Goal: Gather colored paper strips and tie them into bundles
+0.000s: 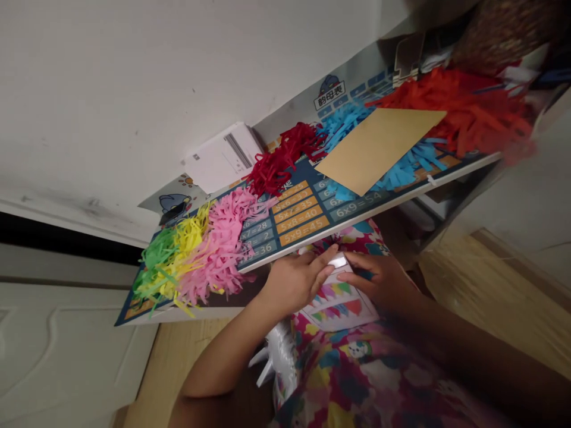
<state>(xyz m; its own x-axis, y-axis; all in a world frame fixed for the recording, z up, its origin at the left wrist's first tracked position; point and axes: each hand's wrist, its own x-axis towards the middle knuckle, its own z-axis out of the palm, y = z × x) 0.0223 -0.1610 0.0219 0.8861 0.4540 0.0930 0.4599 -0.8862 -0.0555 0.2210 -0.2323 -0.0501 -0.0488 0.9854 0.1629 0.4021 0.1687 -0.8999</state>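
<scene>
On my lap, over colourful patterned clothing, lies a white card or packet printed with rows of bright pictures. My left hand holds its left side near the upper end, fingers stretched over the edge. Opposite it, my right hand grips the right side, with thumb and fingers at the top. A small shiny strip shows between the fingertips of both hands; whether it is tape or a folded flap, I cannot tell. Parts of the card's upper end are hidden by the fingers.
Beyond my hands stands a table with a times-table mat. Pink, yellow, green, dark red and orange-red fringed paper lies there. A tan sheet covers blue fringes. White cards lean by the wall.
</scene>
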